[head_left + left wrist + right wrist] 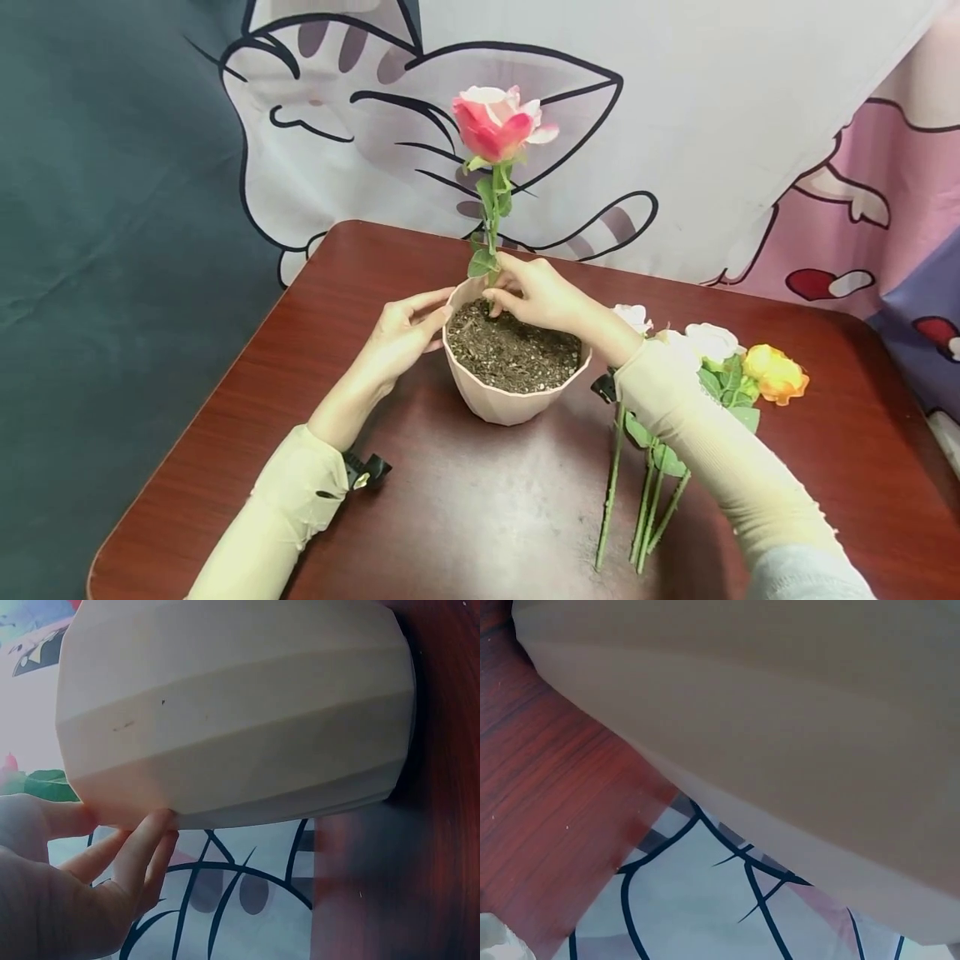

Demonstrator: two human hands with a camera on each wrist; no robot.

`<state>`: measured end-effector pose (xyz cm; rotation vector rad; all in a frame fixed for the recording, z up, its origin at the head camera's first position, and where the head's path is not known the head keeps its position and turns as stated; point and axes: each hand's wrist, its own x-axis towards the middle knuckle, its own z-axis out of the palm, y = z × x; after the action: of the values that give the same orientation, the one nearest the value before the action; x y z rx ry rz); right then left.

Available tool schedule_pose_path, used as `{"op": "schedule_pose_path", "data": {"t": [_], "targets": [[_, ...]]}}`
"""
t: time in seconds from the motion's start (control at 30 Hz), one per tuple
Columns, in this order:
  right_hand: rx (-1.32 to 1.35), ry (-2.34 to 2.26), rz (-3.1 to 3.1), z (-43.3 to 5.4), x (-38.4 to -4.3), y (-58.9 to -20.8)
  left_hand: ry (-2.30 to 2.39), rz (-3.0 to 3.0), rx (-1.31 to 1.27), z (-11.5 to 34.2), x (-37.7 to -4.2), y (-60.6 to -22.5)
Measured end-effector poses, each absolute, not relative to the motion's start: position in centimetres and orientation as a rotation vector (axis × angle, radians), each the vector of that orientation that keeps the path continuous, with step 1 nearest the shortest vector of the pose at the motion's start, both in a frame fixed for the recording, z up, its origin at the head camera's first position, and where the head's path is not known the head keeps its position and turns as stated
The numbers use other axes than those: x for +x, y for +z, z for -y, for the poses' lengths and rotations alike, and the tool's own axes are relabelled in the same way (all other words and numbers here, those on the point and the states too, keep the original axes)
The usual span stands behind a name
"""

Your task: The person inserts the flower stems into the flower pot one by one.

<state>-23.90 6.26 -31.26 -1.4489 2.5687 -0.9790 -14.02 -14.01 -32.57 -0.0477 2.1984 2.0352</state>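
A pink-and-white rose (pixel 495 125) stands upright at the far side of a pale faceted flowerpot (pixel 502 404). My right hand (pixel 536 292) pinches its green stem low down, just above the dark soil (pixel 517 350) that fills the pot. Where the stem's lower end sits is hidden by the fingers. At the pot's left side, my left hand (pixel 401 333) touches the outer wall near the rim with its fingertips; the left wrist view shows these fingers (pixel 146 847) against the wall. Only the pot's wall (pixel 742 735) fills the right wrist view, without the hand.
On the reddish-brown table (pixel 480 517), right of the pot, lie more cut roses: white ones (pixel 712 342) and a yellow-orange one (pixel 776 373), their stems (pixel 645 508) toward me. My right forearm covers part of them. A cat-print curtain (pixel 337 167) hangs behind the table.
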Motion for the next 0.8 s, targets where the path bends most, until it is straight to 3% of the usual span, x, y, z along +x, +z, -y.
{"op": "schedule_pose_path", "data": {"t": [0.3, 0.8], "targets": [[-1.407, -0.941, -2.684, -8.0, -23.6, -29.9, 2.038, -2.212, -0.063, 13.8, -13.9, -32.7], [-1.188, -0.878, -2.946, -20.4, -19.2, -28.2, 2.034, -2.225, -0.035, 13.7, -14.3, -32.9]]}}
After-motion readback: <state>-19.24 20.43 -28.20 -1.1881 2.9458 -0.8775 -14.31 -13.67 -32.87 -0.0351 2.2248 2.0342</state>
